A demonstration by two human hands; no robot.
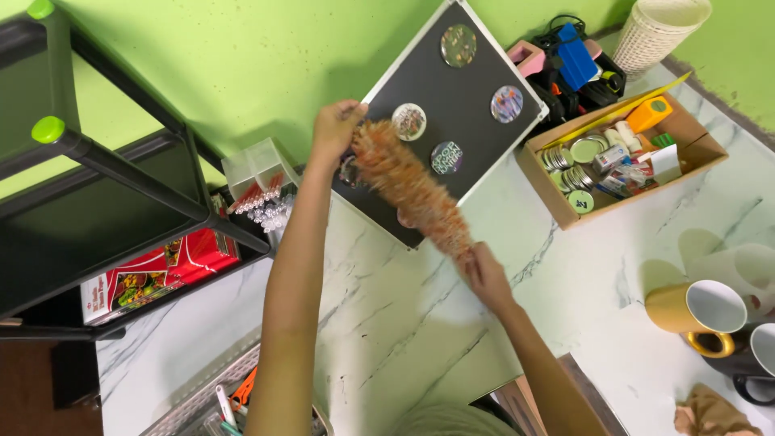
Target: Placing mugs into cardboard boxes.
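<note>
Stretching orange fuzzy strand (412,194) diagonally, left hand (333,129) gripping upper-left end, right hand (484,274) gripping lower-right end

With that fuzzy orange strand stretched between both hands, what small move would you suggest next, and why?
Probably lower it toward the marble counter. The orange strand is blurred and held in the air by the left hand and the right hand, right in front of the black board with round badges.

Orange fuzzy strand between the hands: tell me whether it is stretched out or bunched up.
Stretched out. The orange fuzzy strand runs diagonally, the left hand gripping its upper end and the right hand its lower end.
</note>
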